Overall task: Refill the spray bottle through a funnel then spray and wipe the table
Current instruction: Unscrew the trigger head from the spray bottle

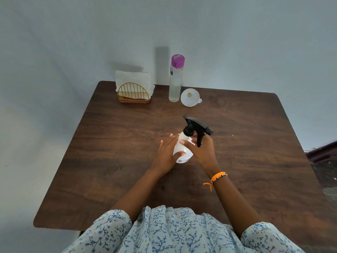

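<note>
The white spray bottle (pixel 182 149) with its black trigger head (pixel 197 129) sits near the middle of the dark wooden table (pixel 109 161), tilted. The left hand (pixel 166 154) wraps its body; the right hand (pixel 202 149) curls around the neck below the trigger. Farther back stand a purple-capped clear bottle (pixel 176 79), a white funnel (pixel 190 97) just beside it, and a napkin holder (pixel 134 90).

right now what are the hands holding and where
Both hold the spray bottle: the left hand wraps its white body, the right hand grips near the neck, below the black trigger head.
</note>
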The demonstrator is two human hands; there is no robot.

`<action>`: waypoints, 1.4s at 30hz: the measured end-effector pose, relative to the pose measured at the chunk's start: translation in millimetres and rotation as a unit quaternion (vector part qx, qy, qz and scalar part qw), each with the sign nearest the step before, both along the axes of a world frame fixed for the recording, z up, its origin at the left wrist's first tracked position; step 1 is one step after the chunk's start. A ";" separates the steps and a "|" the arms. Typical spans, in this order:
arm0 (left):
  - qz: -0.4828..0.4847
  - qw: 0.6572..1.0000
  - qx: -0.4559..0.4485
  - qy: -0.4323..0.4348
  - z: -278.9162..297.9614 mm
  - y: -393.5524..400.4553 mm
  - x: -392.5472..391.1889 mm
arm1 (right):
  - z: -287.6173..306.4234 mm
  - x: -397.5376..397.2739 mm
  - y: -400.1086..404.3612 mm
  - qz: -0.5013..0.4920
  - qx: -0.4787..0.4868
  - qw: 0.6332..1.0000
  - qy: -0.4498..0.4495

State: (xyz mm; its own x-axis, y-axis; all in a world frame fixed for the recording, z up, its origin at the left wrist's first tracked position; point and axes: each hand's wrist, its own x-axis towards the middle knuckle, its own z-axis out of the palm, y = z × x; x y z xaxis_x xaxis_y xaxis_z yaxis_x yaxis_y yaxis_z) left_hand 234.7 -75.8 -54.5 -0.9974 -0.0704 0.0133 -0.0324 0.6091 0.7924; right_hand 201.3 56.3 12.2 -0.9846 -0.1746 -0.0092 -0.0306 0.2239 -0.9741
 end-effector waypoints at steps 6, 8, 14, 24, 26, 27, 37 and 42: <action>0.006 0.999 -0.004 -0.035 -4.3 0.7 -0.7 | 3.7 -0.2 -5.7 -0.001 0.021 1.000 0.016; 0.005 1.000 0.000 -0.023 -4.1 1.1 -0.5 | 3.9 0.0 -5.0 -0.006 0.025 1.000 0.018; -0.001 1.000 -0.001 -0.007 -0.8 0.9 -0.5 | 11.6 -1.1 -9.0 0.013 0.003 1.000 0.025; -0.005 1.000 0.000 -0.008 4.4 0.9 0.9 | 38.1 -5.1 -6.3 -0.023 -0.133 0.991 0.010; -0.011 1.000 -0.005 -0.012 6.1 0.9 0.3 | 47.2 -7.4 -2.4 -0.033 -0.164 0.986 0.013; -0.014 1.000 -0.009 -0.017 6.8 0.9 -0.1 | 51.0 -9.0 -0.8 -0.036 -0.175 0.984 0.011; -0.018 0.999 -0.023 -0.041 11.0 1.4 -0.1 | 76.9 -27.0 9.7 -0.078 -0.198 0.977 0.014; -0.018 0.998 -0.036 -0.045 9.2 1.2 0.1 | 81.5 -31.6 15.2 -0.082 -0.197 0.977 0.014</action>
State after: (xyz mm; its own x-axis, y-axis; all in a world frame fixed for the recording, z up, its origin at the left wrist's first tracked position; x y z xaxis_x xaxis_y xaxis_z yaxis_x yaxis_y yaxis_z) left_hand 234.8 -74.7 -45.4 -0.9967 -0.0359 -0.0732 -0.0784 0.6667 0.7412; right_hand 169.7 71.5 93.7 -0.9985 0.0007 0.0539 -0.0533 -0.1645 -0.9849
